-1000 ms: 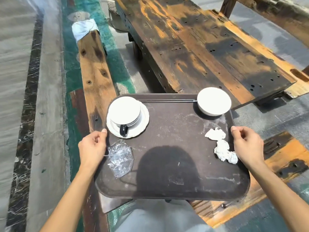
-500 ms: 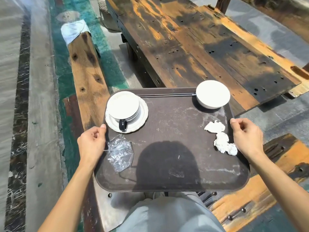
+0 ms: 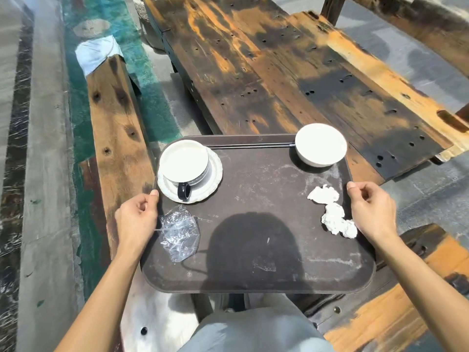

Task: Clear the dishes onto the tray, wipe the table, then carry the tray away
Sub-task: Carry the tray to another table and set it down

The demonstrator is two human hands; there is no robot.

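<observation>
Carrying step. My left hand (image 3: 135, 219) and right hand (image 3: 371, 209) clamp the loaded dark brown plastic tray (image 3: 253, 250) at nine and three o'clock. Next: walk level, cup unspilled.

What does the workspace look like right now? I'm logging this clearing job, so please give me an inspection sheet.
Surface: wooden table, worn and dark-stained, nothing on it.
Job's things: brown tray carrying a cup on a saucer, a white bowl and dark chopsticks along the far rim.
Clutter: crumpled clear plastic and wadded tissues on the tray.
Grippers: left hand and right hand each grip a tray side.
Cables: nothing seen.
Surroundings: wooden bench with a white cloth at its far end; paved floor.
</observation>
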